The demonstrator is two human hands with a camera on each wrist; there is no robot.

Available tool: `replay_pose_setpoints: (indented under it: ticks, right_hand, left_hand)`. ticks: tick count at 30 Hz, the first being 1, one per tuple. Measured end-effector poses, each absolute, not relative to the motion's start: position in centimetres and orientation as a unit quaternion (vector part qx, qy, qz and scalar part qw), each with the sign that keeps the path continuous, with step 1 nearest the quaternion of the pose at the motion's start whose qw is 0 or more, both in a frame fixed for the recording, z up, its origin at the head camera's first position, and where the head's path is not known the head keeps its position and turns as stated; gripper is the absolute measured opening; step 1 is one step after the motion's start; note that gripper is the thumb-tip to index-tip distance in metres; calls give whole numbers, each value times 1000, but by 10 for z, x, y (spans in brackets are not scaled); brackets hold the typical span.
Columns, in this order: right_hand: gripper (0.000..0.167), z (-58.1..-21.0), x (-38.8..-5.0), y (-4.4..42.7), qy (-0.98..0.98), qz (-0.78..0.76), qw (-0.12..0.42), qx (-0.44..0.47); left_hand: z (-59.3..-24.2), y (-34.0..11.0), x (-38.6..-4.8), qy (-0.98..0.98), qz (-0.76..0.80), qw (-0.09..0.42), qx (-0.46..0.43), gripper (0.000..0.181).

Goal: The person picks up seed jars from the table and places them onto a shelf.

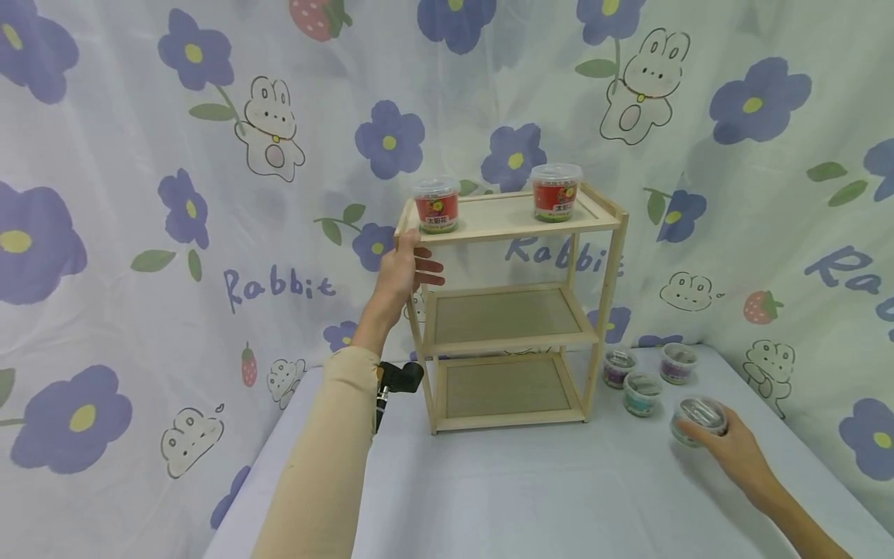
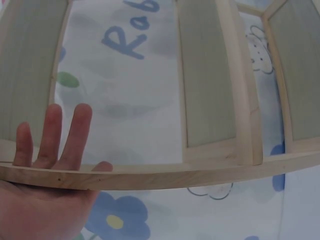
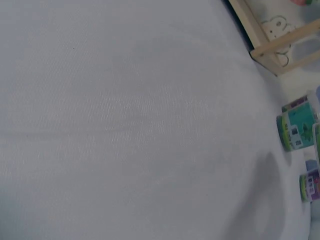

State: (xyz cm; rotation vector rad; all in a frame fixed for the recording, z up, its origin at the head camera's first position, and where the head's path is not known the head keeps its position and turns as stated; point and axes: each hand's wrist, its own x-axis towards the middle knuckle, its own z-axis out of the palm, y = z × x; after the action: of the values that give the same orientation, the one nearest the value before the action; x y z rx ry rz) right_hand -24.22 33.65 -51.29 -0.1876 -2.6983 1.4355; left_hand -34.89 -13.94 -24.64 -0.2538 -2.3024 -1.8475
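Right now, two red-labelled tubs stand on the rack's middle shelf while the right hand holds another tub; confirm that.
Wrong level: the head view shows both red-labelled tubs on the top shelf. The right hand does hold another tub.

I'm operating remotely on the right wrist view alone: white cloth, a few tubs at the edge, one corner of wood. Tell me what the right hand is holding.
Observer: In the head view, the right hand grips a clear-lidded tub.
Operator: Now find me the left hand.
Observer: The left hand is at the left upright of the wooden rack, its fingers reaching past the wood.
Operator: Report what stands on the top shelf.
Observer: Two red-labelled tubs: the left red tub near one end, the right red tub toward the other.
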Motion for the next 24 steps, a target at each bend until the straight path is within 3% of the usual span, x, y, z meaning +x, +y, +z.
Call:
replay_pose_setpoints:
  ticks: [13,24]
  right_hand:
    - [97,-495,-244,310,-884,467,9,-26]
    - [83,-479,-244,282,-884,465,45,16]
  left_hand:
    - [-247,-140,-349,-774,-621,89,-91,50]
    - [-247,-139,-349,-775,-618,92,-92,51]
